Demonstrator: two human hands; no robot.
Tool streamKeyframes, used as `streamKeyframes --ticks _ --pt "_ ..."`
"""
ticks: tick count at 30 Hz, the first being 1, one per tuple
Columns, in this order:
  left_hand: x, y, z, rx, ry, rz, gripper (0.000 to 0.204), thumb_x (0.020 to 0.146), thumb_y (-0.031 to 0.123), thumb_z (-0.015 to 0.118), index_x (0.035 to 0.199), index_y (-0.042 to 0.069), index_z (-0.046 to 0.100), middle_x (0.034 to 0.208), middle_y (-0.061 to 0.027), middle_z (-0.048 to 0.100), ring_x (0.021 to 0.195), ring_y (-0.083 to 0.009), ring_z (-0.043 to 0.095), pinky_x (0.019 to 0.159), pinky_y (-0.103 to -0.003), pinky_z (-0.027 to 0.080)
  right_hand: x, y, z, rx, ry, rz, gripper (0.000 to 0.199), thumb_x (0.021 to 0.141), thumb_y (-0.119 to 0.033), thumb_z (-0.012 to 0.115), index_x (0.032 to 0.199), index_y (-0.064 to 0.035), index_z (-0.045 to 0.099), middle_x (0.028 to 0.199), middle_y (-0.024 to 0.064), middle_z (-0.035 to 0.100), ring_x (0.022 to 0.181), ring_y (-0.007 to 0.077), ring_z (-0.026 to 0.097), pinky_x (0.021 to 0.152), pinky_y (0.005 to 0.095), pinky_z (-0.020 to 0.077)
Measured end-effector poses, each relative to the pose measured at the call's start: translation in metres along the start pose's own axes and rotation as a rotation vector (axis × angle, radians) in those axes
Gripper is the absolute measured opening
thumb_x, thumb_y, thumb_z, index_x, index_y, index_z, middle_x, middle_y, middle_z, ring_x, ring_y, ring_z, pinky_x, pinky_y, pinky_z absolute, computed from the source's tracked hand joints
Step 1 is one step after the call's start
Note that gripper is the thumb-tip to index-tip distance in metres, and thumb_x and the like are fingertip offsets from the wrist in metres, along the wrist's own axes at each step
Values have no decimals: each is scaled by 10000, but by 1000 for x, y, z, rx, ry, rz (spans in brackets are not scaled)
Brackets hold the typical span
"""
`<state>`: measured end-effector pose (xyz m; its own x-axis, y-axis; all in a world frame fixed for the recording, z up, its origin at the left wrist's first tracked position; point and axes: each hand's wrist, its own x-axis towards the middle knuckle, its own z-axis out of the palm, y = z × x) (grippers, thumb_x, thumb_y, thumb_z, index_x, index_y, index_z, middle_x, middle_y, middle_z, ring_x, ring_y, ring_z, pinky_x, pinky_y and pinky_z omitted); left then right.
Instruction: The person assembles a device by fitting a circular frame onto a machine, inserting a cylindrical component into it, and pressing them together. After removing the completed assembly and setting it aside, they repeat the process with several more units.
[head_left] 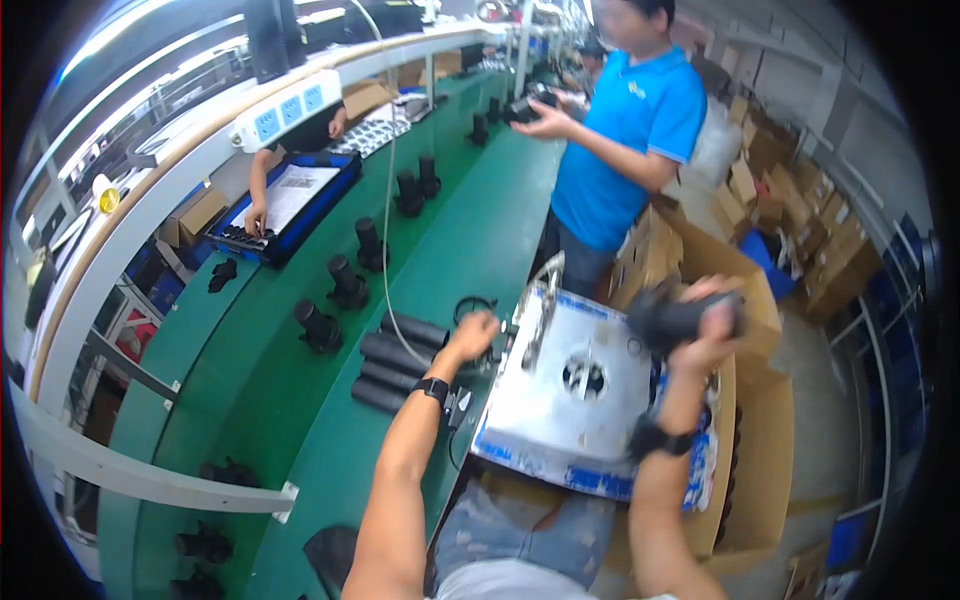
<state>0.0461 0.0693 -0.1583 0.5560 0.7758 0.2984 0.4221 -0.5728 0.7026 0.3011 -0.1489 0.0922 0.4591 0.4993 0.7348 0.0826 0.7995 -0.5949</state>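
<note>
Bare forearms stretch forward, right hand clamped on a black cylinder, left hand curled, contents unclear

Your left arm stretches forward, the left hand curled in; your right arm reaches up and forward, the right hand blurred, its fingers wrapped in a grip.

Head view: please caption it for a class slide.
Right hand grips a dark part near a metal plate; black tubes lie on the green bench.
</note>
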Motion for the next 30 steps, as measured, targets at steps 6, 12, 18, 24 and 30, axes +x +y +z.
streamKeyframes --ticks 6,12,18,24,30 --pt "-69 190 -83 -346 471 217 375 790 205 688 1100 13 601 1106 -176 608 1058 -354 578 913 -395 454 -31 -58 64 -314 -261 44 448 708 -223 729 1067 -36 537 916 89 602 852 194 588 801 337 479" --pt "-171 222 -79 -343 49 128 697 669 310 804 1211 -8 503 1116 -217 601 1016 -357 599 902 -411 465 -157 -29 99 -88 -559 533 681 734 -394 749 1238 -16 490 1328 173 485 1252 275 441 1055 402 322" --pt "-214 60 -180 21 846 -427 980 697 342 823 1331 -195 303 1149 -243 586 1017 -281 604 900 -380 469 -178 -40 -42 -717 -118 473 388 772 -78 619 1150 -23 550 1209 116 563 1109 215 533 930 348 429" --pt "-254 -118 -243 218 1155 -861 710 675 392 817 1175 -4 504 1099 -206 633 1022 -364 611 907 -439 459 -217 -16 -277 -1030 151 631 355 841 -121 651 1166 -8 562 1116 109 590 974 204 568 917 302 433" --pt "-231 -158 -246 327 885 -959 767 670 447 812 1179 -29 490 1111 -216 620 1034 -391 599 925 -460 448 -229 33 -367 -1654 -119 495 554 694 -169 718 1203 -17 560 1198 200 560 1139 360 510 1000 413 397"
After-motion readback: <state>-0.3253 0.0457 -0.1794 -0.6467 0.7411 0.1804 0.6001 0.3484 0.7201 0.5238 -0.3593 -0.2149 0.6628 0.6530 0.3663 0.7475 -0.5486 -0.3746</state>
